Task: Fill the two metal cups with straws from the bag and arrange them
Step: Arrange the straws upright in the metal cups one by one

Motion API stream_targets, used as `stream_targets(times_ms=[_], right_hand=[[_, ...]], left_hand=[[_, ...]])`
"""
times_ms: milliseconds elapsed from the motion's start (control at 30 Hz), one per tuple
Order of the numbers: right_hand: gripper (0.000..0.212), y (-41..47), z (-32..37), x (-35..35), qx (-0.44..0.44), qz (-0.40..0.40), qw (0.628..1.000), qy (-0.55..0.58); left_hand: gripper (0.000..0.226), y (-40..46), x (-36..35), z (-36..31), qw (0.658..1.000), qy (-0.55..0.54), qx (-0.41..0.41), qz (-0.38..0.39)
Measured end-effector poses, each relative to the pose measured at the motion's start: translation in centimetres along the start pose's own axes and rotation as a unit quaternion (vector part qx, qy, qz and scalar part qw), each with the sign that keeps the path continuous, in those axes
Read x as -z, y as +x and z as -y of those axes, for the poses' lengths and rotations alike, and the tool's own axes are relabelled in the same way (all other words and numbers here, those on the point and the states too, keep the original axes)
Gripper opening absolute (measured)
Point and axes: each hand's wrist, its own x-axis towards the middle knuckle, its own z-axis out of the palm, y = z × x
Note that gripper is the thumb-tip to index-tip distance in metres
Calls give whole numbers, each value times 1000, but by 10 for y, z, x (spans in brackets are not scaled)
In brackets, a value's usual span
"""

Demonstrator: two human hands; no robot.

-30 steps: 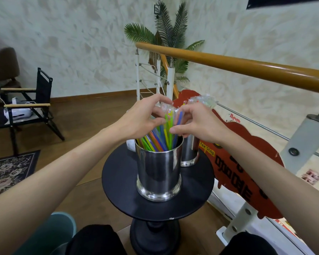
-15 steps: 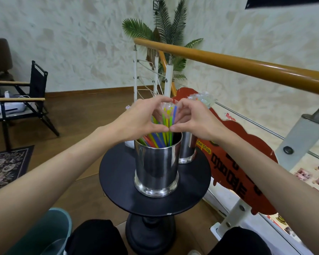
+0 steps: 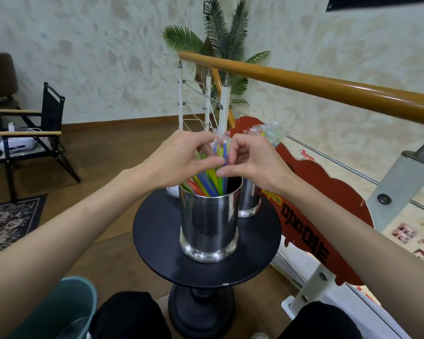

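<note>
Since a moment ago both hands have closed in tighter over the near cup [image 3: 208,226] on the round counter [image 3: 162,241]. Left hand [image 3: 181,160] curls around the coloured straws [image 3: 206,182], gathering them; right hand [image 3: 250,162] pinches the bundle opposite. I'm arranging, and next I judge they need spreading evenly. Far cup [image 3: 249,204] sits half hidden behind, its wrapped straws [image 3: 269,133] poking up. No bag that I can make out.
</note>
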Motion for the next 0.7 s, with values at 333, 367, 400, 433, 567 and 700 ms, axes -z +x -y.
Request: stream_targets(times_ms=[333,367,400,433,567,700], right_hand=[[10,4,11,14,63,-38,997,-10],[10,6,14,15,70,-42,996,-24],[13,9,16,17,78,-44,995,-42],[17,12,18,19,87,-46,993,-63],[42,24,23,29,125,-73,978,-153],[39,34,32,36,171,-164,947,-216]], left_hand=[[9,-8,13,1,993,95,-60,-40],[5,-9,13,1,993,96,-54,-38],[11,-9,13,1,994,97,-46,-36],[16,-8,13,1,994,99,-39,-30],[25,-4,14,0,995,101,-25,-5],[28,-1,13,-5,996,84,-22,27]])
